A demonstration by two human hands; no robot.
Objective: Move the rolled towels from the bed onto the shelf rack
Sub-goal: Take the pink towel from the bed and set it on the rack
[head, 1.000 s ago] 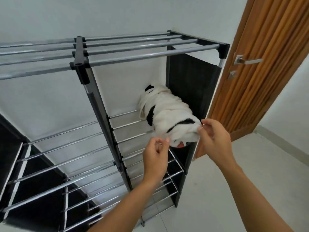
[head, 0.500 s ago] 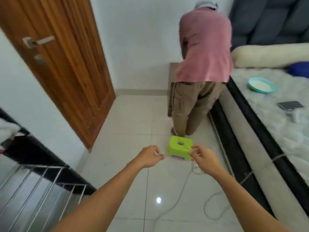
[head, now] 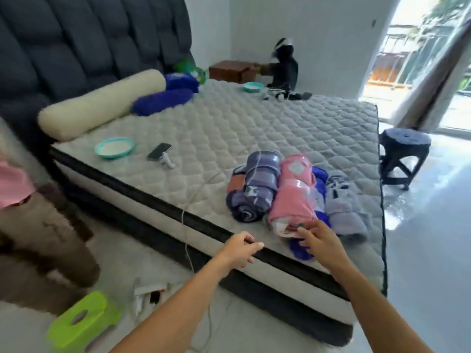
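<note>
Right hand [head: 321,244] lower centre, fingers spread loosely, apparently touching pink rolled towel [head: 293,197] end. Left hand [head: 239,250] loosely curled, empty, over bed [head: 204,128] edge.

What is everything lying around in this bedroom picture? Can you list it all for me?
rolled towels: about four, purple check, pink, blue, grey, near the bed's front edge
bed: one, grey quilted mattress, dark headboard
bolster: one, cream, by the headboard
blue cushions: two, beside the bolster
bowls: two, teal, one near, one at the far edge
phone: one, dark, beside the near bowl
cable: one, white, trailing off the bed
step stool: one, lime green, on the floor
round stool: one, dark, right of the bed
left hand: loosely curled, holds nothing
right hand: reaching at the pink towel's end
</note>
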